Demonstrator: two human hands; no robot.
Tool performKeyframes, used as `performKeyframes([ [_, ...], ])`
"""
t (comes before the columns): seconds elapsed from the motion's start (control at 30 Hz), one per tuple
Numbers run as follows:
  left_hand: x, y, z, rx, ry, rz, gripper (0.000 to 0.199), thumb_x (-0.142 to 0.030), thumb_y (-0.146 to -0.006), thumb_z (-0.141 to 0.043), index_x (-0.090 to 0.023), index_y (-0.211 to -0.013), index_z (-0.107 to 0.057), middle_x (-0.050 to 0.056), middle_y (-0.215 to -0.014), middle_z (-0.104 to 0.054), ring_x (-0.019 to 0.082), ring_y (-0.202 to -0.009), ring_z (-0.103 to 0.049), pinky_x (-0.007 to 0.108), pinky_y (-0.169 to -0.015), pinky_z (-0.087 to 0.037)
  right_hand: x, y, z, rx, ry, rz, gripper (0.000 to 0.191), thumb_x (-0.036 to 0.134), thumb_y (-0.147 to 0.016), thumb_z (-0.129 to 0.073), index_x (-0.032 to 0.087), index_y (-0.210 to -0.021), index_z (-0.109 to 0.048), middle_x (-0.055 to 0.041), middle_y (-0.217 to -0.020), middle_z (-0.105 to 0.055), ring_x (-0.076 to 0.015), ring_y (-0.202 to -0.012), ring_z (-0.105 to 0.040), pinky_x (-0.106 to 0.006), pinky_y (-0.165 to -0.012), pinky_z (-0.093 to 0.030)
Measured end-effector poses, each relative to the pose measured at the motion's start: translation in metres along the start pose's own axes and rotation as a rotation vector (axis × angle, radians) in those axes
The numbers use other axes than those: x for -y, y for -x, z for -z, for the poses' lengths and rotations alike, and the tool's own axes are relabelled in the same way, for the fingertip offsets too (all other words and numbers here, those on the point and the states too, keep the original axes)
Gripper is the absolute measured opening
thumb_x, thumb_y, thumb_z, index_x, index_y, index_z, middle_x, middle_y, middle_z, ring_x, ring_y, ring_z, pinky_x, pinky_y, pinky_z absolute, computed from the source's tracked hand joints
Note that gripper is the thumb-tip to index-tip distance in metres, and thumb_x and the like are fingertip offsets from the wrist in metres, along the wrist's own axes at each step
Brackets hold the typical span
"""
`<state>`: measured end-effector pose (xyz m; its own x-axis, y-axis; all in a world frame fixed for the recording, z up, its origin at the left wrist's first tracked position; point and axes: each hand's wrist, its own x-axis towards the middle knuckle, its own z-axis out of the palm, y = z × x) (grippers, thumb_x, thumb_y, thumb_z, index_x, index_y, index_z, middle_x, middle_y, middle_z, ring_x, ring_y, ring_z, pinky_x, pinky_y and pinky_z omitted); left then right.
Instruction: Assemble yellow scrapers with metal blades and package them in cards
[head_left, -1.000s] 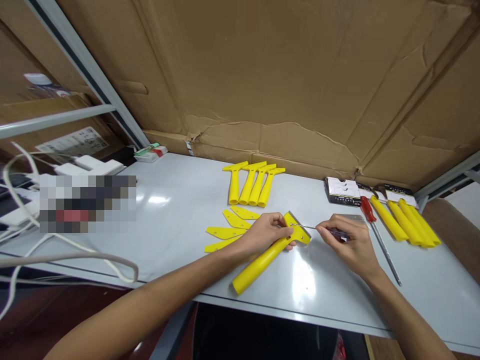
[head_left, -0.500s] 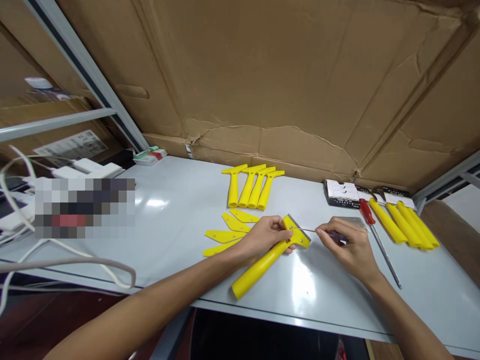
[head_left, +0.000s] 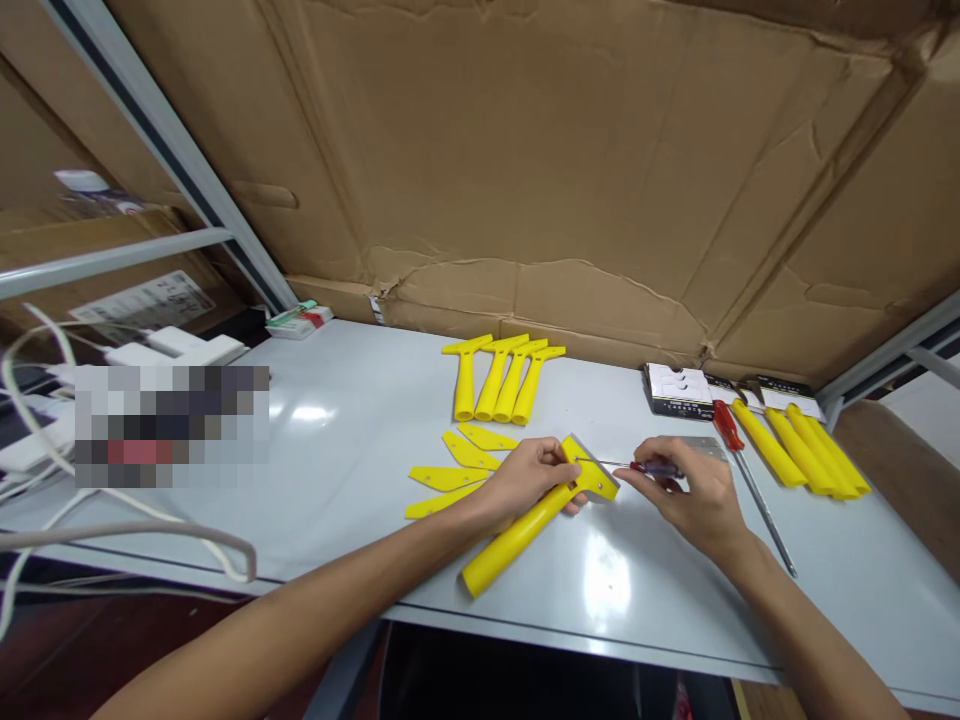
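Closed around the head of a yellow scraper (head_left: 521,540) is my left hand (head_left: 534,480); the scraper's handle points down toward the front edge, and a metal blade shows along its head. My right hand (head_left: 694,490) grips a small screwdriver (head_left: 656,468) with a dark handle. Its thin shaft reaches left to a screw hole in the scraper head. Several flat yellow plates (head_left: 446,478) lie left of my left hand, some partly under that forearm. Behind them, several yellow scraper handles (head_left: 466,385) lie in a row.
At the right are a red-handled screwdriver (head_left: 729,425), a black and white box (head_left: 679,388), a flat metal blade (head_left: 709,447) and several yellow handles (head_left: 769,443). White cables (head_left: 176,522) and adapters lie left. Cardboard (head_left: 487,180) stands behind the grey table (head_left: 322,450).
The fingers of my right hand have spread slightly along the small screwdriver, showing more of its handle. The whole view has shifted a little. My left hand keeps its hold on the scraper.
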<state>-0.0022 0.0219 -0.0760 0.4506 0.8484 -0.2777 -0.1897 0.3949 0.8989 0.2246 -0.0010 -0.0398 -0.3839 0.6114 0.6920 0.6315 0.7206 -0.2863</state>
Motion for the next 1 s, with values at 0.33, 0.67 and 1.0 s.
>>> performKeyframes([
  [0.33, -0.001, -0.004, 0.002, 0.025, -0.005, 0.011, 0.031, -0.034, -0.076, -0.081, -0.012, -0.086, -0.061, 0.013, -0.077, -0.075, 0.023, -0.065, -0.073, 0.032, -0.060, -0.059, 0.012, -0.064, -0.010, 0.168, -0.150, 0.148, 0.053, 0.011, -0.105, -0.041, 0.026, -0.155, -0.042, -0.0113, -0.138, -0.067, -0.0203, -0.102, -0.070, -0.043, -0.093, -0.058],
  [0.67, -0.009, 0.002, 0.000, 0.034, 0.013, -0.009, 0.034, -0.028, -0.067, -0.087, -0.012, -0.084, -0.063, 0.010, -0.074, -0.075, 0.017, -0.059, -0.068, 0.026, -0.059, -0.053, 0.011, -0.080, -0.030, -0.032, -0.257, 0.287, 0.032, 0.012, -0.100, -0.060, 0.022, -0.129, -0.068, -0.0075, -0.104, -0.079, -0.0184, -0.084, -0.070, -0.038, -0.079, -0.054],
  [1.0, -0.013, 0.003, 0.000, 0.012, 0.006, 0.029, 0.031, -0.025, -0.068, -0.087, -0.013, -0.082, -0.063, 0.010, -0.073, -0.075, 0.015, -0.056, -0.066, 0.024, -0.055, -0.050, 0.005, -0.082, -0.020, -0.004, -0.304, 0.243, 0.027, 0.018, -0.100, -0.062, 0.027, -0.123, -0.073, -0.0045, -0.089, -0.066, -0.0166, -0.079, -0.057, -0.034, -0.072, -0.050],
])
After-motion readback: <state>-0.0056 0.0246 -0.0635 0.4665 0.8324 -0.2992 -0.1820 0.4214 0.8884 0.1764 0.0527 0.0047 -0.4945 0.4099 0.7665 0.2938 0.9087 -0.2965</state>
